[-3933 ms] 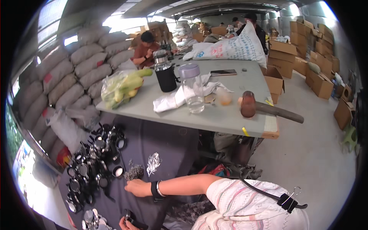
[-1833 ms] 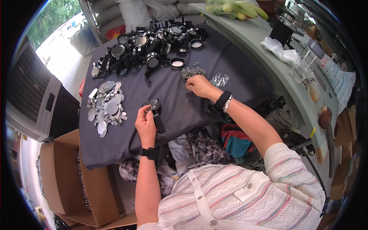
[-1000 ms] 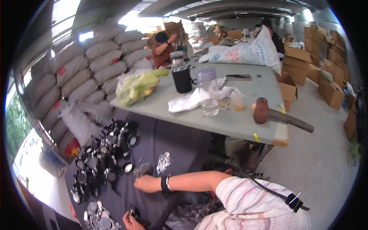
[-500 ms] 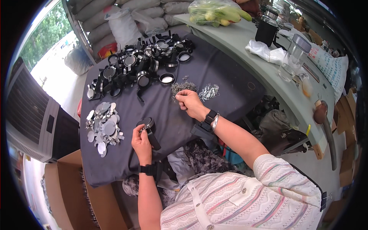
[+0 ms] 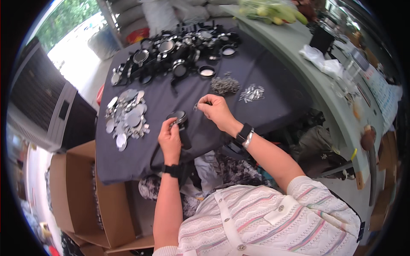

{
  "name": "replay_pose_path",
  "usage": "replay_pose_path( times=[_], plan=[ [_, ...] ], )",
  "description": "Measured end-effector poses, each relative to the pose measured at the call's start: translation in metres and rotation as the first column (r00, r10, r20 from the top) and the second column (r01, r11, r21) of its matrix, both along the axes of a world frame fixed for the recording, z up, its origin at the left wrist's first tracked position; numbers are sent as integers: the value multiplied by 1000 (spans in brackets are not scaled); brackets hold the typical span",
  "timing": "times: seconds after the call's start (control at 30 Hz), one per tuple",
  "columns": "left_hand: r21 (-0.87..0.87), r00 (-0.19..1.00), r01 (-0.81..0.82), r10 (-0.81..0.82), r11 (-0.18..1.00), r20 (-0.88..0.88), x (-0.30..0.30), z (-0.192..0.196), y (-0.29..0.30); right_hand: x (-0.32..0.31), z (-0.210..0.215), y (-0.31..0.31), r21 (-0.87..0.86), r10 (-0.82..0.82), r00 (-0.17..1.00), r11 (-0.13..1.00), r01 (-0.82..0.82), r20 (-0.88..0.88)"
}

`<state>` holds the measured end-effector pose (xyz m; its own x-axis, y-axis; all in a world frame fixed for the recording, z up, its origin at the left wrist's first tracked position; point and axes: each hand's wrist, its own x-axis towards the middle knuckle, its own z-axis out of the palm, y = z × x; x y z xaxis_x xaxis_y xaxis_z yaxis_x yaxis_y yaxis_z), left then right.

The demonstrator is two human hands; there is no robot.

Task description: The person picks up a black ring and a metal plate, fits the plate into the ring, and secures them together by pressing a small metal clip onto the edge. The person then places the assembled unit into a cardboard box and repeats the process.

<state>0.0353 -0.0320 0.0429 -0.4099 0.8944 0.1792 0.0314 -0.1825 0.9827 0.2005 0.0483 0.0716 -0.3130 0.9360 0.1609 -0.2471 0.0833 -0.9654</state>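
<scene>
My left hand (image 5: 170,138) grips a small black round mirror with a handle (image 5: 181,122) over the dark cloth (image 5: 171,102). My right hand (image 5: 215,111) pinches a small metal piece (image 5: 197,106) just right of the mirror's round head. A heap of small grey metal parts (image 5: 224,85) and a smaller heap of shiny clips (image 5: 252,93) lie just beyond my right hand. A pile of round silver mirror discs (image 5: 127,117) lies to the left of my left hand. Many black round frames (image 5: 179,49) are spread along the far side of the cloth.
A grey-green table (image 5: 324,77) runs along the right with a white cloth, a black jug, a clear jar and bananas. A hammer (image 5: 369,153) lies at its near end. Open cardboard boxes (image 5: 81,200) stand at the lower left beside a grey ribbed unit (image 5: 38,102).
The view has swung back down from the room to the cloth. My right hand has come back from the metal heaps to the mirror in my left hand.
</scene>
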Motion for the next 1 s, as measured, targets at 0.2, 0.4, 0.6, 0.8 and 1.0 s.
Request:
replay_pose_path(
  times=[0.2,0.4,0.6,0.8,1.0],
  plan=[
    [28,1000,26,-26,999,7,-2,-1,1,-27,1,-20,597,-129,922,793,-126,365],
    [13,1000,18,-18,1000,11,-2,0,1,-38,-5,-19,770,-261,893,624,-134,367],
    [43,996,58,-61,997,65,-5,-4,1,-44,-11,-20,824,-340,886,562,-78,316],
    [39,1000,13,-13,999,1,-2,-3,2,-44,-11,-21,782,-325,878,617,-84,351],
    [38,1000,5,-6,999,26,-3,-4,2,0,2,-17,874,-480,792,468,-131,376]
  ],
)
